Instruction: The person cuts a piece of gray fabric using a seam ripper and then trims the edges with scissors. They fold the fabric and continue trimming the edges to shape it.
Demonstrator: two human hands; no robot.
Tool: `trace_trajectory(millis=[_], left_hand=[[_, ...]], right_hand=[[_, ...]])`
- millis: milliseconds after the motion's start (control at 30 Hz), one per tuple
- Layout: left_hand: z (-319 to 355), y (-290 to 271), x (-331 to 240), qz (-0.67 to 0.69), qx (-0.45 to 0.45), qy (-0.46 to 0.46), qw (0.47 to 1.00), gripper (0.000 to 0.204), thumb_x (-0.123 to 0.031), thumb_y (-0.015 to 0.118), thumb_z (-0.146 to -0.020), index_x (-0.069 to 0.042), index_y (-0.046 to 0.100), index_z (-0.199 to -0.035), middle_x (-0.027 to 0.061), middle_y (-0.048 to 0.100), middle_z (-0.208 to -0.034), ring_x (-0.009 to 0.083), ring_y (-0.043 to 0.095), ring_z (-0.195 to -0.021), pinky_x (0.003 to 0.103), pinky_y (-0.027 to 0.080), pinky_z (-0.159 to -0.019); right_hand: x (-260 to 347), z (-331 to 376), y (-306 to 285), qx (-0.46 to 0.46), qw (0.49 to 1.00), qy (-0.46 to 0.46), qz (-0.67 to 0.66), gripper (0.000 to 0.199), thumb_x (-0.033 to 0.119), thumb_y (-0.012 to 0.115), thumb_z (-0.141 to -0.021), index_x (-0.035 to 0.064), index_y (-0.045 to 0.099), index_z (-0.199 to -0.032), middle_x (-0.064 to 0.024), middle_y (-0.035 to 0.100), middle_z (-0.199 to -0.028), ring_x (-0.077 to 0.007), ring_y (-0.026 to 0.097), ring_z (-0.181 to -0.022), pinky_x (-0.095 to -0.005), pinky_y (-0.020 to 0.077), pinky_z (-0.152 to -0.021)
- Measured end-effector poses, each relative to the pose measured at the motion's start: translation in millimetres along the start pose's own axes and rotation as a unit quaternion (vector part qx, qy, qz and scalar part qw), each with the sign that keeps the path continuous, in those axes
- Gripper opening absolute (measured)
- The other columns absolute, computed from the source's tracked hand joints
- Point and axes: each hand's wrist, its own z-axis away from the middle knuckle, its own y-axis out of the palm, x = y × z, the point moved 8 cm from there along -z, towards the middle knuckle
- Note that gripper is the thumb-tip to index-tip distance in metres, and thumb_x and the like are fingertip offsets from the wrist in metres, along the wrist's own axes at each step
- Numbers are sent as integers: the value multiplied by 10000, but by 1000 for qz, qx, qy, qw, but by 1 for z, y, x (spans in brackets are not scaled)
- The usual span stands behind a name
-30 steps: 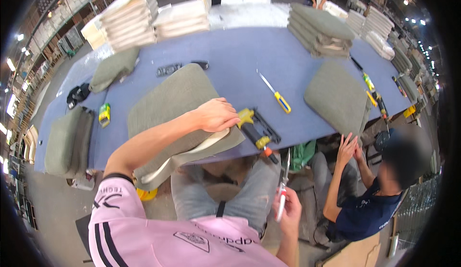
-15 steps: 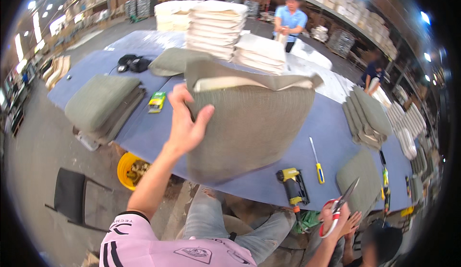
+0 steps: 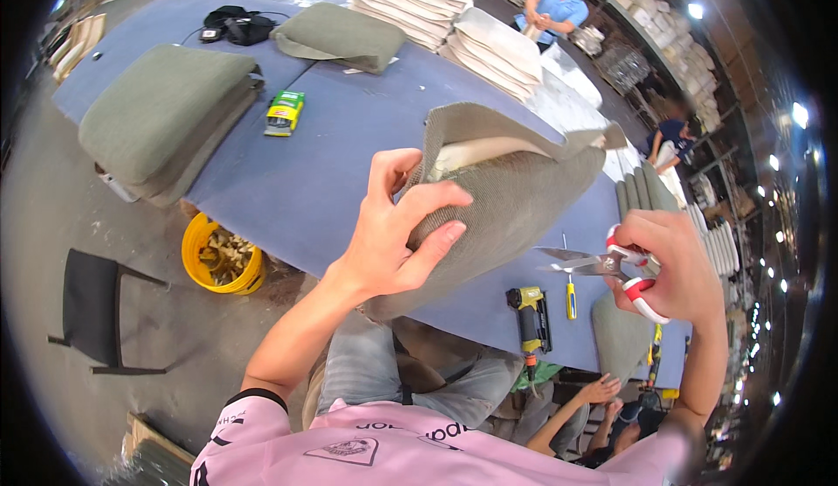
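Chair [image 3: 90, 310]: black, on floor, far L.
Cushion pile [image 3: 161, 119]: grey-green, on L end of blue surface [image 3: 327, 167].
Bucket [image 3: 234, 286]: yellow, on floor nr surface edge, w/ scraps inside.
Black gear [image 3: 236, 27]: far side of surface; exact kind unclear.
Packet [image 3: 285, 113]: yellow/green, to R of pile.
Flat cushion [image 3: 345, 36]: grey-green, far side, beyond packet.
L hand [image 3: 380, 237]: at L end of held-up cushion [image 3: 515, 193], touching it; thumb & index apart over cover's face, other fingers bent round edge, tips hidden; can't tell if they clamp.
Said cushion: grey-green, tilted, btwn both hands, at near edge of surface; cover flap up along top, white padding showing.
White pads [image 3: 415, 1]: tall stack, far side.
Nail gun [image 3: 529, 318]: yellow/blk, nr edge.
Screwdriver [image 3: 571, 298]: yellow handle, just R of nail gun.
Scissors [image 3: 602, 263]: red/white handles, blades slightly apart, pointing L twd cushion, not touching.
R hand [image 3: 676, 263]: fingers clamped on scissors' handles.
Co-worker's hand [image 3: 599, 389]: below, by another cushion [image 3: 618, 337].
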Motion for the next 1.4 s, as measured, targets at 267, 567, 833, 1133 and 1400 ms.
trace_trajectory(millis=[267, 567, 833, 1133, 1400], left_hand=[[3, 5, -17, 87, 36, -57, 994, 623, -190, 898, -668, -4, 714, -1233, 163, 764, -1060, 366, 761, -877, 394, 617, -799], [23, 11, -38, 90, -15, -77, 993, 598, -170, 869, -677, 24, 693, -1214, 162, 743, -999, 330, 750, -792, 364, 601, -716], [17, 6, -36, 100, 9, -6, 995, 590, -191, 878, -671, 43, 666, -1169, 155, 730, -943, 310, 726, -711, 352, 588, -660], [23, 7, -47, 56, 17, 55, 997, 726, -315, 887, -668, 115, 629, -1193, 157, 748, -974, 278, 741, -749, 329, 588, -687], [30, 13, -45, 136, 20, 56, 989, 733, -279, 890, -680, 126, 577, -1204, 220, 753, -1006, 317, 778, -772, 360, 630, -698]], right_hand=[[26, -16, 13, 91, 992, -3, 87, 370, 120, 826, -619, 126, 672, -955, -77, 650, -888, -360, 651, -816, -451, 481, -679], [17, -27, 24, 147, 987, -6, 61, 352, 113, 797, -632, 97, 642, -948, -85, 672, -822, -378, 655, -766, -467, 466, -634], [14, -27, 23, 109, 991, -27, 74, 431, 107, 830, -547, 94, 573, -893, -70, 657, -802, -377, 641, -744, -456, 438, -603], [17, -34, 21, 144, 987, -40, 59, 404, 99, 823, -582, 89, 591, -913, -76, 661, -797, -381, 640, -736, -462, 442, -601], [21, -35, 31, 179, 982, -63, 24, 339, 107, 832, -656, 85, 631, -927, -95, 666, -804, -390, 641, -740, -465, 454, -614]])
